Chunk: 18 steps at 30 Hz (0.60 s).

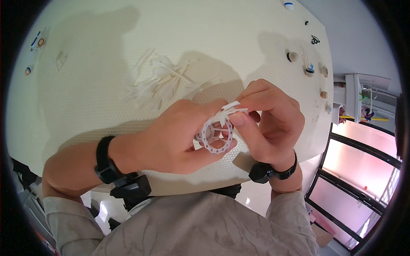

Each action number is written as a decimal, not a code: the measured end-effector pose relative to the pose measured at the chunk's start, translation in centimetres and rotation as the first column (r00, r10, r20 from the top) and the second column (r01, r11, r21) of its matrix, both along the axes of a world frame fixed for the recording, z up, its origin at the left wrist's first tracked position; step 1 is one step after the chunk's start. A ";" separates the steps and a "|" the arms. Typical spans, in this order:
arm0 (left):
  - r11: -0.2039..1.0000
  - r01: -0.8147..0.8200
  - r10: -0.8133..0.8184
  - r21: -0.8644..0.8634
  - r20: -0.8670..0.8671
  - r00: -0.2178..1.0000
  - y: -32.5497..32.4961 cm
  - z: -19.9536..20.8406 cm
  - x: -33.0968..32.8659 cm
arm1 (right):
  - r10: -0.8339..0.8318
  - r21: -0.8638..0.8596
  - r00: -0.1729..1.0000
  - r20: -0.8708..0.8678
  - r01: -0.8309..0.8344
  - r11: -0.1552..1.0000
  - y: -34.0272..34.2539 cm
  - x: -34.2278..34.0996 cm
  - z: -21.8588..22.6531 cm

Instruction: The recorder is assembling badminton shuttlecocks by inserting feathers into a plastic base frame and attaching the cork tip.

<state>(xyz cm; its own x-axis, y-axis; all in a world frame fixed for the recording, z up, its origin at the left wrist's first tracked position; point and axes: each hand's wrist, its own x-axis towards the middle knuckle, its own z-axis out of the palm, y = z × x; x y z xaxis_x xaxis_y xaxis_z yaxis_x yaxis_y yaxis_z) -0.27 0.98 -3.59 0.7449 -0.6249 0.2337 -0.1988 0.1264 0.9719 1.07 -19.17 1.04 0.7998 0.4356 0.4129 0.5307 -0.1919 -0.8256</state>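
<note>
My left hand (181, 136) is closed around a white ring-shaped frame (218, 149), whose round rim is pierced with a row of small holes. Thin white strips (232, 110) stick out from the frame's upper edge. At those strips, the thumb and fingers of my right hand (271, 121) are pinched together on a strip end. Part of the frame is hidden behind my left fingers. Beyond my hands, a loose pile of thin white strips (171, 77) lies on the pale textured table (98, 55).
Along the table's right edge stand small round pieces, including a dark-rimmed one (292, 56), a small holder with thin sticks (309, 70) and a wooden block (323, 94). Small ring-like items (41, 42) lie at the far left. A white shelf unit (354, 91) stands off the right side.
</note>
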 end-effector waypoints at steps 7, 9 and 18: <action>0.996 0.006 0.002 0.086 -0.095 0.995 -0.5 1.2 -0.1 | -0.018 -0.076 1.000 -0.019 0.017 0.997 -1.0 -0.2 -0.2; 0.991 0.003 0.010 0.132 -0.094 0.995 -1.1 1.0 -0.4 | -0.032 -0.083 0.999 -0.033 0.029 0.996 -1.8 -0.1 -0.7; 0.989 0.013 -0.032 0.148 0.125 0.992 -1.3 0.5 -0.4 | -0.291 -0.109 0.851 -0.437 0.271 0.956 -5.6 4.6 -3.5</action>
<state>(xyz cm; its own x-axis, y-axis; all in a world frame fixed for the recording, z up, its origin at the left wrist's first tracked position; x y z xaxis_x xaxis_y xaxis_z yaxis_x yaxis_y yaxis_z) -0.69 -0.37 -3.09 0.7005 -0.6759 0.2293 -0.3197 -0.0099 0.9475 5.65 -24.80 -2.47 0.9844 0.1733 -0.0288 0.0281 -0.3166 -0.9481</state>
